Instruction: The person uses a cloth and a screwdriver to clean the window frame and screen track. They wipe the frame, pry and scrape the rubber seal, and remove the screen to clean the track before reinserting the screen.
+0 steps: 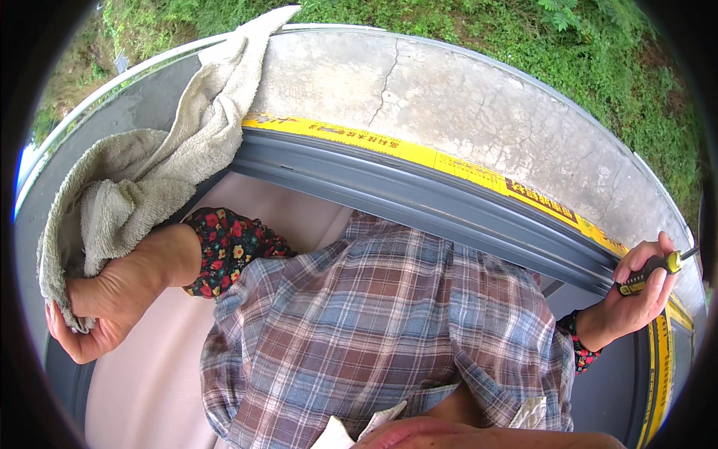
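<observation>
On the left, my left hand (120,294) grips one end of a worn, whitish terry towel (162,151), the fingers curled around the cloth. The towel runs bunched and twisted over the grey window frame (336,171) and across the concrete ledge (449,95), with its far tip at the outer edge. At the far right, my right hand (631,303) is closed around the black and yellow handle of a screwdriver (645,276). Its metal shaft points outward to the right, and the tip is not clearly visible. This hand is beside the frame's right corner.
Yellow printed protective tape (415,151) lines the frame's outer side, and more tape (662,359) covers the right-hand upright. The ledge is cracked and ends at a pale rim. Green plants (477,33) lie beyond it. A pinkish curtain-like surface (140,381) is at lower left.
</observation>
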{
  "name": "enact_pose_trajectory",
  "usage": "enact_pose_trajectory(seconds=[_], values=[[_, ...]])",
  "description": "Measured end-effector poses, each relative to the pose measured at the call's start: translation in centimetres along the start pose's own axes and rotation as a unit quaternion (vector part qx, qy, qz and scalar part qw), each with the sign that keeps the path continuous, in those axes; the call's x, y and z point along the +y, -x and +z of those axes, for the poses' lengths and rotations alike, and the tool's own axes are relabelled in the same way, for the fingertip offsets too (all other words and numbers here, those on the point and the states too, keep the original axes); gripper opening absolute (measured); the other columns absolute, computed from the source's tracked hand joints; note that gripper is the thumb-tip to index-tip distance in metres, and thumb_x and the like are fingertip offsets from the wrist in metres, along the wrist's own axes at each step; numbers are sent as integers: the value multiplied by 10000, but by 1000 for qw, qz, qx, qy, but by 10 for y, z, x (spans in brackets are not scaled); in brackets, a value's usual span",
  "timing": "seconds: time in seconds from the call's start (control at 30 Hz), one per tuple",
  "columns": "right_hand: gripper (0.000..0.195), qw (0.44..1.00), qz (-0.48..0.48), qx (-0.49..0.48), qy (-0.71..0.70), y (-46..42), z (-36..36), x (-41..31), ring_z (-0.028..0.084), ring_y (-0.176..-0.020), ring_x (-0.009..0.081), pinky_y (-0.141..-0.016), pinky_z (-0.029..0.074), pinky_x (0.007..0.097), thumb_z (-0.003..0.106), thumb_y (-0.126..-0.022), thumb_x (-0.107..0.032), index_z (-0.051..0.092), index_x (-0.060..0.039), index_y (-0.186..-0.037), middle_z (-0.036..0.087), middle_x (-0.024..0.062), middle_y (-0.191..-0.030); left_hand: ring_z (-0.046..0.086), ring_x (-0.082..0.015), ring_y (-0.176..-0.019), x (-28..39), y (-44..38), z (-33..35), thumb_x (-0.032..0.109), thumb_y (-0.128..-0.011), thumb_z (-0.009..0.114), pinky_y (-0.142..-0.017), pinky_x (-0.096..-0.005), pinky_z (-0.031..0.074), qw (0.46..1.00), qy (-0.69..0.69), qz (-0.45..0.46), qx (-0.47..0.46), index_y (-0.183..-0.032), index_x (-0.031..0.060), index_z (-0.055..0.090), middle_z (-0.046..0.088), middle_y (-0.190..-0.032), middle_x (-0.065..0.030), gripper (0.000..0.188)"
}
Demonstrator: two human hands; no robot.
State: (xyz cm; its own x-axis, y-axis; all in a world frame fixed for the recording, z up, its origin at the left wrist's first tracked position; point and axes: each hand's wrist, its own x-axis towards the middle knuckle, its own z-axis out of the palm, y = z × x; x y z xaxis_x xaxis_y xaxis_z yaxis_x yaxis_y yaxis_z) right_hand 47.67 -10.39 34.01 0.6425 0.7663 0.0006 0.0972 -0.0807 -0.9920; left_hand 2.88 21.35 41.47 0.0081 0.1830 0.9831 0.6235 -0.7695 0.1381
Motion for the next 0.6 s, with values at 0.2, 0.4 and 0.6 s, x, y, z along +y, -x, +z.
enact_pose_trajectory(seconds=[0.2,0.4,0.6], values=[[454,999,25,29,13,0,6,4,495,-589,110,-544,395,222,501,-1109,-230,562,119,-1393,568,103,-823,652,-271,-935,15,28,14,-71,-820,622,-917,-404,523,998,-52,21,-9,-902,-22,653,661,-980,-141,100],[353,996,26,52,61,5,33,2,494,-603,86,-589,411,201,471,-1085,-95,625,85,-1347,620,76,-836,649,-254,-1070,16,111,31,-183,-813,617,-1028,-405,501,948,102,-220,-204,-986,-35,682,681,-1100,-144,237],[403,992,102,66,16,18,55,-10,641,-787,58,-675,525,206,819,-939,-83,705,30,-1308,714,26,-959,564,-367,-1306,35,130,39,215,-1003,571,-1148,-530,450,885,315,-239,-245,-1245,-31,633,565,-1342,-195,351]])
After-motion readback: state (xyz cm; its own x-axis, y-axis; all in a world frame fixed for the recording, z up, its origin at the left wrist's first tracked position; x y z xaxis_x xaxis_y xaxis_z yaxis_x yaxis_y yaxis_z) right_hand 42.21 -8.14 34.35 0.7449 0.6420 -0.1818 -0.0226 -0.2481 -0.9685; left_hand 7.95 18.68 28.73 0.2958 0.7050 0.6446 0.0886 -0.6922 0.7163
